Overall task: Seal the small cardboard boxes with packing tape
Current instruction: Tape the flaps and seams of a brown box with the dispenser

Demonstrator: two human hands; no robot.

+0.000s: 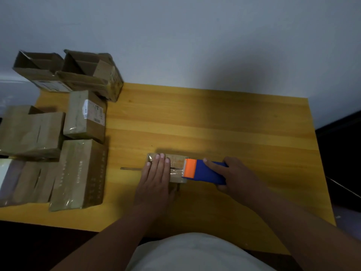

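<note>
A single wide-angle camera sat on the person's head, looking forward and steeply down over the desk point(234, 124). It stood close above the left grip point(156, 177) and right grip point(232, 173), which lay low of centre. Beyond the grips the view reached the wall point(195, 36); left of the left grip it reached the stacked boxes point(78, 173). Straight edges bowed toward the frame borders.

We cannot see most of the small box point(176, 168): the left hand point(156, 177) covers its near-left part and the tape dispenser point(203, 172) hides its right end. The right hand point(232, 175) hides the dispenser's rear, so the tape roll is out of sight. Boxes at the table's point(214, 118) left point(11, 180) are cut off by the edge. The label point(92, 111) print is too small to read.
</note>
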